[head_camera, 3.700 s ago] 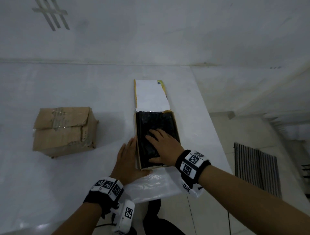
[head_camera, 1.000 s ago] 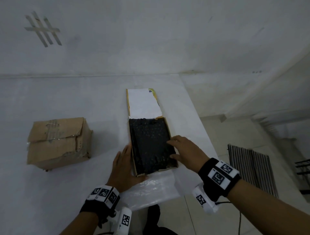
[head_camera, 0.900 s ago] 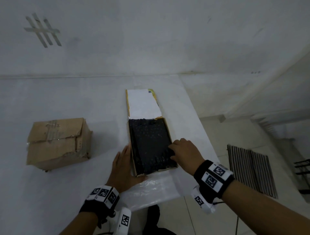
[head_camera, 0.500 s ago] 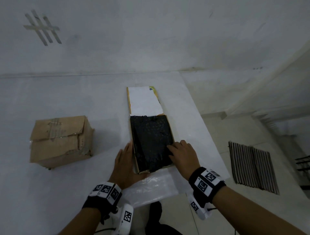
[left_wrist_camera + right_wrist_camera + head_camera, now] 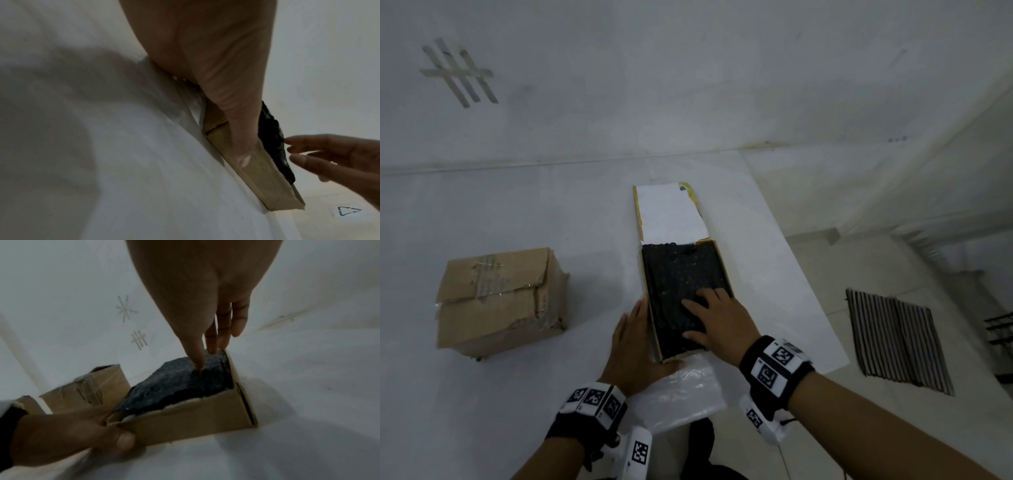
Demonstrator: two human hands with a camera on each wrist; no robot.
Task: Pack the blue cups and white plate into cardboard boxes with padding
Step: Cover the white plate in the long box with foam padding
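The right hand (image 5: 717,320) lies flat, fingers straight and a little spread, pressing on the black bubbly padding sheet (image 5: 681,274) that fills the shallow open cardboard box (image 5: 724,263) at the centre of the frame. The left hand (image 5: 631,339) braces the same box from the side: in the left wrist view its thumb lies straight along the box's brown wall, and in the right wrist view its fingers wrap loosely round the near corner, so it steadies rather than grips hard. The box's lid, a white-faced flap with a yellow edge (image 5: 669,212), is folded back flat on the white desk (image 5: 517,205) above it. A crumpled clear plastic sheet (image 5: 685,390) hangs over the desk's near edge just below the box. Toward the left of the frame, well apart, sits a closed, battered brown cardboard carton (image 5: 500,301) with tape on top.

No blue cup or white plate is visible anywhere; whether one lies beneath the black padding I cannot tell.

To my eye the step in hand is bedding the padding down in the shallow box. The next move would call for lifting the right hand clear and swinging the white flap over the padding, with the left hand steadying the wall so the box does not slide.
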